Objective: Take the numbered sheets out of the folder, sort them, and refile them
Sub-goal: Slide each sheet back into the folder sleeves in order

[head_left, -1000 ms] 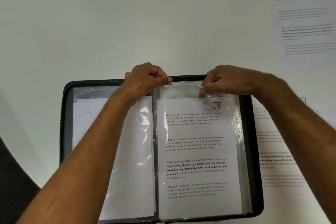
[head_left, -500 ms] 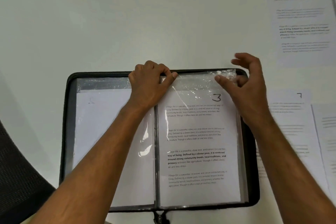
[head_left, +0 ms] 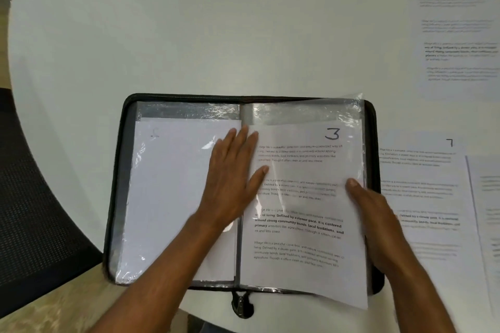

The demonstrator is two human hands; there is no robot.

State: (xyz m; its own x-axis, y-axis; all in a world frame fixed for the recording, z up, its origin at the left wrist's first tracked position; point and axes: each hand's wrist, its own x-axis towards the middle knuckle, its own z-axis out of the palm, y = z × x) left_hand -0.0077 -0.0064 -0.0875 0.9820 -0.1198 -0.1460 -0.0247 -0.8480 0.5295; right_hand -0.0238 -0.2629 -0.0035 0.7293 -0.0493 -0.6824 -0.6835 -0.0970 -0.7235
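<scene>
Black zip folder [head_left: 116, 197] lies open on white desk [head_left: 189, 35] | left hand [head_left: 232, 178] pressed flat, fingers extended, at spine | sheet 3 [head_left: 297, 211], sleeved on right page, edge pinched by right hand [head_left: 378, 219] | sheets 4 [head_left: 457, 35], 7 [head_left: 422, 192] lie loose at right.

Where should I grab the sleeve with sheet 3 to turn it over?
Probably its free right edge, coming from the right: that edge already lifts off the folder, while the left edge is bound at the spine, where the left hand presses flat.
</scene>
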